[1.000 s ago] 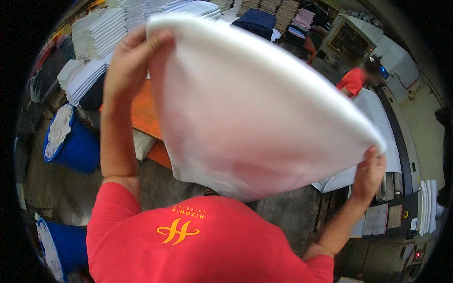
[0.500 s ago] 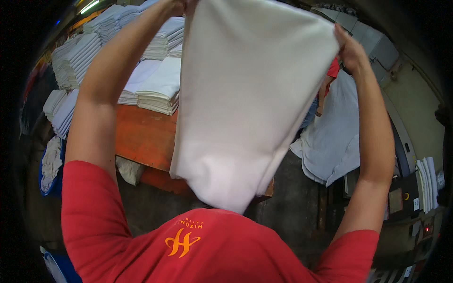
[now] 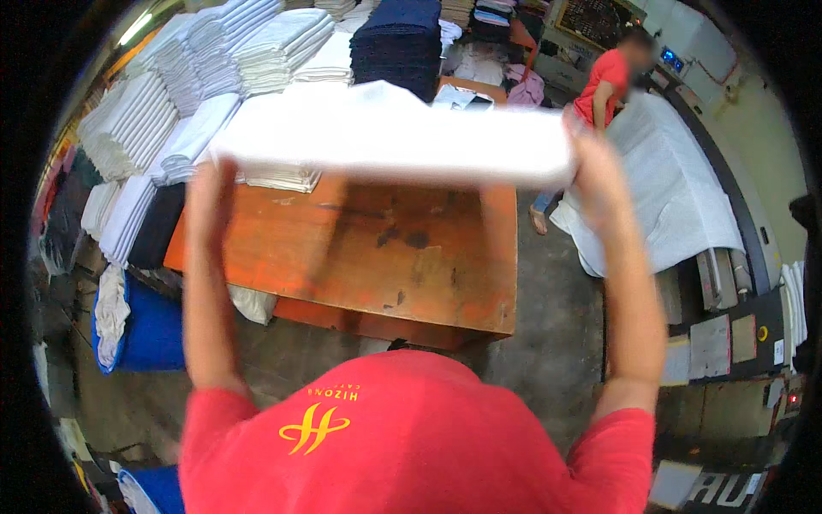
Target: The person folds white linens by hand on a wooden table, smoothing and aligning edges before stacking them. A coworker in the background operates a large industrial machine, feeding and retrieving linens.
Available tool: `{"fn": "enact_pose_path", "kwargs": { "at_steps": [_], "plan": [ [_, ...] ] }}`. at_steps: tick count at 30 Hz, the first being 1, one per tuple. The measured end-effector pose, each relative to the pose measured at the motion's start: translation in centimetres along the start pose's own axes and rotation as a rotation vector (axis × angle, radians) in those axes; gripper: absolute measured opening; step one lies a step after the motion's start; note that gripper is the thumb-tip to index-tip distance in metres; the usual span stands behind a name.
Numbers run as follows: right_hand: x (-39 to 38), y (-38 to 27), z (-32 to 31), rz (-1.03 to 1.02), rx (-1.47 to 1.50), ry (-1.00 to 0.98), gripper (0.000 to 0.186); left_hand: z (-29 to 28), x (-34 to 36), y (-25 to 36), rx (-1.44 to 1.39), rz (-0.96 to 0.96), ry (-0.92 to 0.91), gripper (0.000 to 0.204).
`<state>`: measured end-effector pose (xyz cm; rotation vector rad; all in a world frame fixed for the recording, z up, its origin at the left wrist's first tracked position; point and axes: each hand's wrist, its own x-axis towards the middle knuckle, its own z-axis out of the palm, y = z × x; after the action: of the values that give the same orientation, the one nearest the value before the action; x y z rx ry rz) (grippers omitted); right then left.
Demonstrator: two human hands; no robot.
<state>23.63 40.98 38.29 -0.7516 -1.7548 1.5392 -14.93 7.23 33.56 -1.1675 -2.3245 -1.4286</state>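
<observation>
Stretched level between my two hands is a white cloth [image 3: 394,137], smeared by motion and raised in front of me over an orange wooden table [image 3: 377,257]. My left hand [image 3: 214,180] grips its left end, and my right hand [image 3: 591,163] grips the right end. Stacks of folded white cloths [image 3: 274,51] lie behind and left of it, and a tall pile of navy cloths [image 3: 394,51] stands behind it.
At the right a person in a red shirt [image 3: 599,81] leans by a long machine [image 3: 719,146] draped with a pale grey sheet [image 3: 655,197]. Blue bins with cloth [image 3: 145,338] stand left of the table. Grey floor [image 3: 556,360] shows between table and machine.
The cloth, earlier hanging broad and tall from my raised hands, now forms a narrow horizontal band, showing the tabletop below. My hands have come lower since half a second ago.
</observation>
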Motion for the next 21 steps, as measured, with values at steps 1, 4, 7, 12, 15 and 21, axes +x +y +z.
{"fn": "enact_pose_path", "kwargs": {
  "at_steps": [1,4,7,12,15,21],
  "plan": [
    [-3.3,5.1,0.7,0.087,0.056,-0.058,0.042,2.7,-6.5,-2.5,-0.36,-0.264,0.001,0.033],
    [-12.3,18.4,3.7,0.449,-0.166,0.079,0.032,6.8,-21.9,-7.6,-0.314,-0.467,-0.309,0.038],
    [-19.4,27.5,6.0,0.343,-0.247,0.095,0.031,8.9,-31.1,-11.2,-0.167,-0.704,-0.538,0.036],
    [-23.6,33.1,5.3,0.041,-0.374,0.177,0.03,9.7,-35.8,-15.2,-0.16,-0.603,-0.559,0.033],
    [-25.3,34.3,3.7,0.076,-0.662,0.116,0.033,9.5,-36.7,-15.8,-0.206,-0.605,-0.602,0.032],
    [-27.7,34.8,3.4,0.365,-0.563,0.14,0.034,9.4,-35.4,-14.8,-0.23,-0.691,-0.645,0.028]
  ]
}}
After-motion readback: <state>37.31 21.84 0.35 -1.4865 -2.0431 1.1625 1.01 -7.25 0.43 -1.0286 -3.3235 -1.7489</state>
